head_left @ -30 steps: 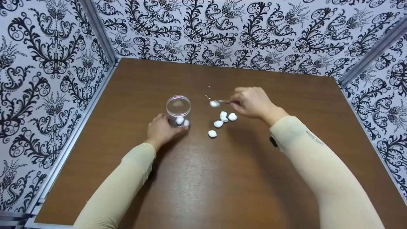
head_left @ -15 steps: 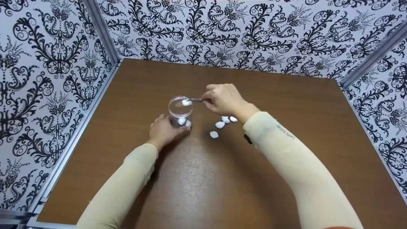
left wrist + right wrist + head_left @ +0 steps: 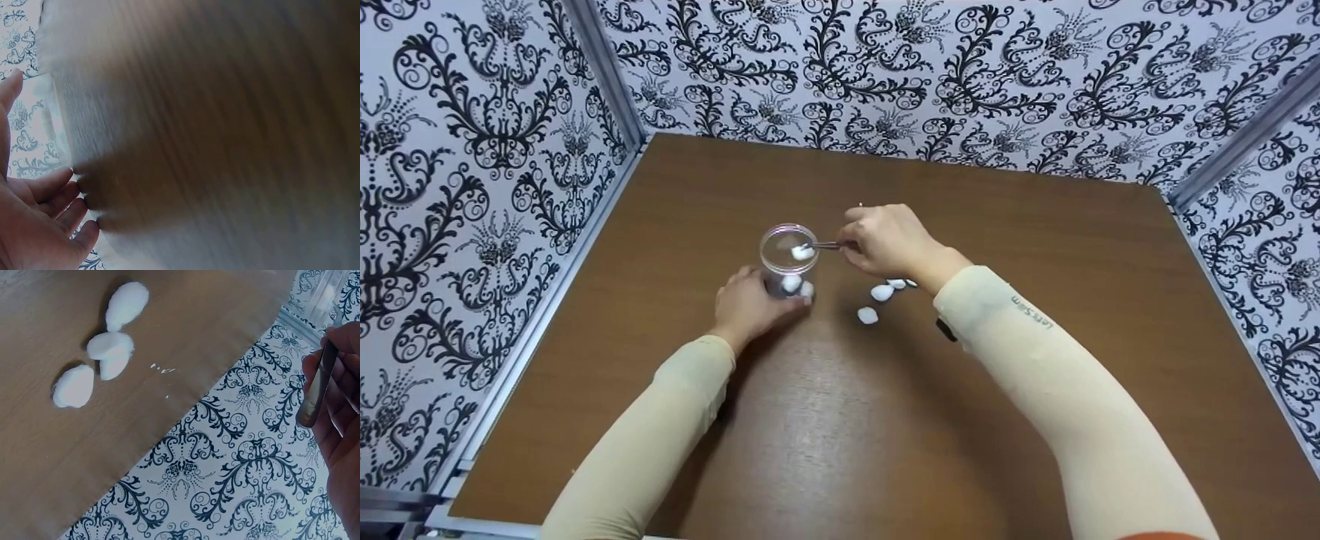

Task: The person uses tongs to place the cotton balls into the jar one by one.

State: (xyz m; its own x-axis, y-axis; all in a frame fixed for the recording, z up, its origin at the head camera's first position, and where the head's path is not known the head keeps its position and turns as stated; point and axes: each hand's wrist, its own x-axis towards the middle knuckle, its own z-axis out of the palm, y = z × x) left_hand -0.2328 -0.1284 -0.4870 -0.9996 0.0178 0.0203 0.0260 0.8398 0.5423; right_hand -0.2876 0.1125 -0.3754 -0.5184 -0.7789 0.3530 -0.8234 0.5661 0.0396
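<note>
A clear jar stands on the table with two cotton balls visible low inside it. My left hand grips the jar low down; thumb and fingers spread to either side of its wall in the left wrist view. Pinched in my right hand are metal tweezers, pointing left. Their tips hold a cotton ball at the jar's open mouth, near the right side of the rim; its exact depth is hard to tell.
Several loose cotton balls lie on the brown table, right of the jar, partly beneath the right forearm. Tiny white bits are scattered near them. Patterned walls enclose the table at the back and sides.
My right hand has moved left with the tweezers, bringing the cotton ball from above the table to the jar's mouth, then slightly lower. The left hand keeps its place on the jar.
</note>
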